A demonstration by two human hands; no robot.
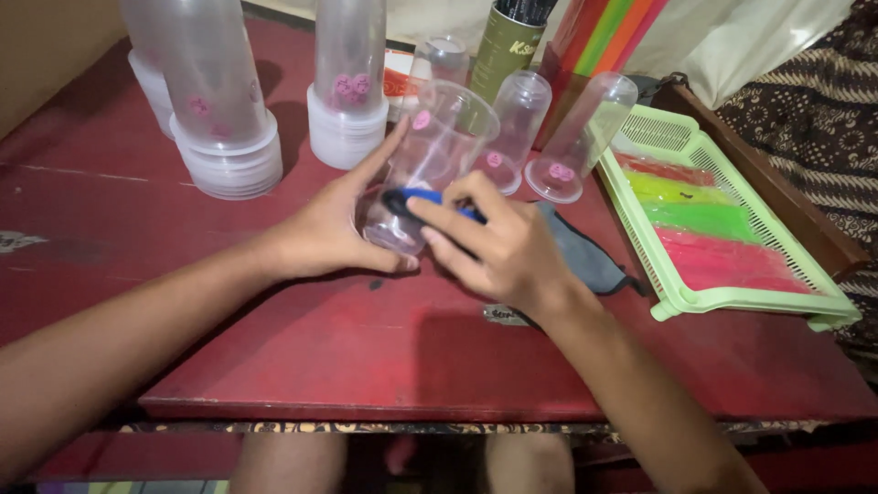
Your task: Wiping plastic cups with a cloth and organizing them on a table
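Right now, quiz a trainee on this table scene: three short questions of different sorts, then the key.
1. True or false: the left hand holds a clear plastic cup.
2. What colour is the tool in the right hand?
3. The basket of coloured sheets lies: A) left of the hands, B) right of them, C) under the table.

Key: 1 true; 2 blue; 3 B.

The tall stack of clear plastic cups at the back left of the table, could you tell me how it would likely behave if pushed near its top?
The stack of clear cups would probably tip rather than slide, being tall over a narrow base. It looks thin-walled and empty, so likely light. The nested cups might separate or roll across the red table.
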